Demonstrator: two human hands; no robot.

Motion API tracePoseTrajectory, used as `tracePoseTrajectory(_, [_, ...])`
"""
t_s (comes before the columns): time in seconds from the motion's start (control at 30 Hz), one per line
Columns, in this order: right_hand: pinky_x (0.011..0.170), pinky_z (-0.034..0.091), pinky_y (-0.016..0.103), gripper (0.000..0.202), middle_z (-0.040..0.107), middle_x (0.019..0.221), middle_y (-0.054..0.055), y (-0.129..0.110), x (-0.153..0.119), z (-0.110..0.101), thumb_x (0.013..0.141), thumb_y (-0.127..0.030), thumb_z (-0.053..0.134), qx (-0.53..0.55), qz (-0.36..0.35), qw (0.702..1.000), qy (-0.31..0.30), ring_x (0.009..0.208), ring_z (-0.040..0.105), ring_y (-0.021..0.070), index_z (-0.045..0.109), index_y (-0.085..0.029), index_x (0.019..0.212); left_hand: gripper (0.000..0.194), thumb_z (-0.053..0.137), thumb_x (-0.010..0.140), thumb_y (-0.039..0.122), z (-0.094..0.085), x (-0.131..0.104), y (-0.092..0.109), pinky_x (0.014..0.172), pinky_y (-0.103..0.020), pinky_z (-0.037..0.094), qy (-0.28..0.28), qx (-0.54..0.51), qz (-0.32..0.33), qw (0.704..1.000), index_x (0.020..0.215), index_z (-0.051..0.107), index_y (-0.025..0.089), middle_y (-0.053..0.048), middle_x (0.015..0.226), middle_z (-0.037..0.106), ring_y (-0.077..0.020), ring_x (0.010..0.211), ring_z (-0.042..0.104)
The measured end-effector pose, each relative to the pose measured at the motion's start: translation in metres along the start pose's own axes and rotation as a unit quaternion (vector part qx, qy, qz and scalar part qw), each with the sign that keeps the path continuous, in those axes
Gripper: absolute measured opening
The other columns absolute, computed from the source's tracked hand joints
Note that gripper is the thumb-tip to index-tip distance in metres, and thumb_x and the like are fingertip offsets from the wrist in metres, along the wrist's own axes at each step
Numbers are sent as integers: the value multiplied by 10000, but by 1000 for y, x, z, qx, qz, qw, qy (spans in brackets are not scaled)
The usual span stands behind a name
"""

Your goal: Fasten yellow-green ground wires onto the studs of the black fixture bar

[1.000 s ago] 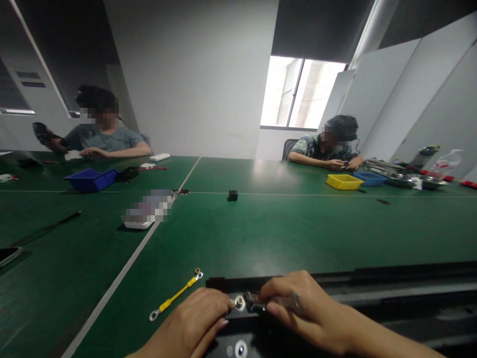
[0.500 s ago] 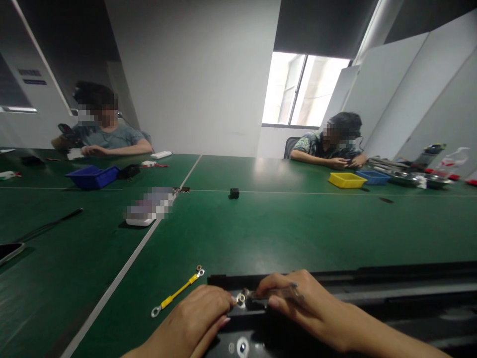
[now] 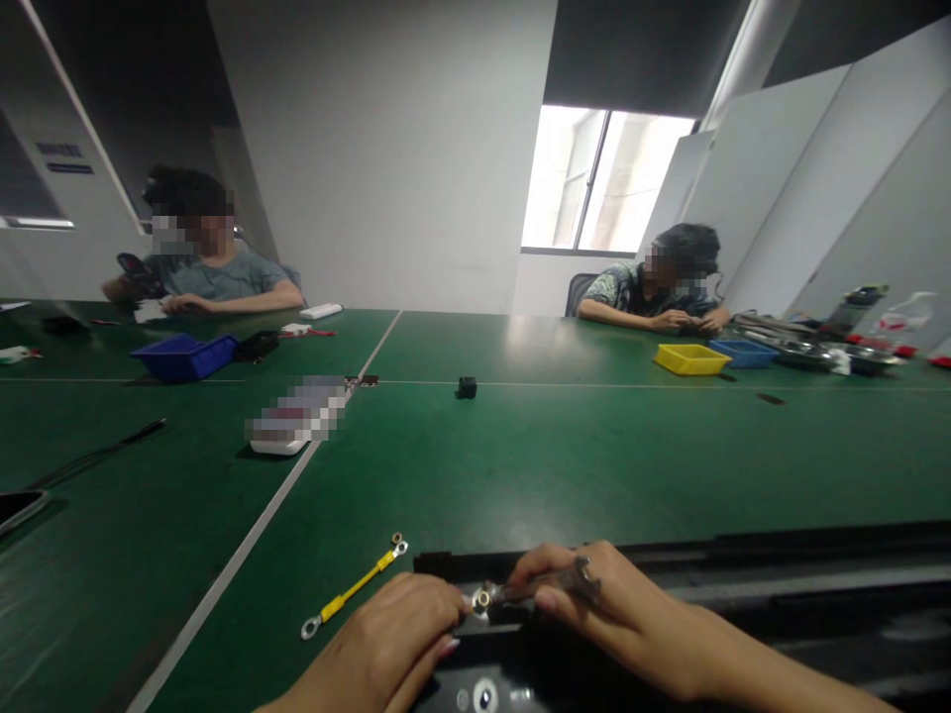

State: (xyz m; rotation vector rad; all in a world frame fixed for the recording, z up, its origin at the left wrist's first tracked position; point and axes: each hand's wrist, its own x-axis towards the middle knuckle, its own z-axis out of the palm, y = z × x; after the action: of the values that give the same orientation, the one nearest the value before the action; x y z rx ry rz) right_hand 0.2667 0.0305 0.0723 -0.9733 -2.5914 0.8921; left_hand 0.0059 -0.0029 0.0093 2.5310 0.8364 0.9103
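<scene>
My right hand (image 3: 616, 614) grips an open-ended wrench (image 3: 581, 582), one forked end pointing right. Its other end reaches towards a brass-coloured nut (image 3: 483, 598) on a stud in a black metal housing (image 3: 713, 594). My left hand (image 3: 393, 629) is closed, fingertips pinched beside a silver ring terminal (image 3: 477, 612) around that nut; a bit of yellow shows at the fingertips. Left of this hand, a short yellow cable with ring terminals (image 3: 353, 592) lies on the table, and a loose nut (image 3: 396, 539) sits by its far end.
Across the green table (image 3: 565, 456) sit two people (image 3: 223, 277) (image 3: 631, 292). A pixelated white device (image 3: 278, 446), a small black cube (image 3: 467, 387), a blue tray (image 3: 185, 356) and a yellow tray (image 3: 690, 360) stand farther off. The long housing extends rightward.
The wrench has turned slightly in my right hand, so its forked end shows more clearly. My left hand keeps its place by the terminal. The view has shifted a little.
</scene>
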Motion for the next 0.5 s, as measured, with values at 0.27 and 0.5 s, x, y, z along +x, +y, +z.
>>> tracePoseTrajectory(0.27, [797, 449, 299, 326, 681, 991, 26, -1, 0, 1, 982, -396, 345, -12, -1, 1000, 6, 885, 633, 182, 585, -219, 1112, 220, 352, 974, 198, 1, -2, -2, 867, -272, 516, -9, 11, -4, 1000, 1092, 538, 188, -75, 1018, 653, -190, 951, 626])
tracePoseTrajectory(0.5, [781, 454, 284, 321, 683, 994, 30, -3, -1, 0, 980, -390, 352, -4, 0, 1000, 9, 896, 635, 185, 588, -217, 1113, 235, 325, 992, 220, 3, -2, -5, 868, -279, 512, -4, 13, 7, 1000, 1115, 523, 188, -75, 1022, 650, -192, 947, 620])
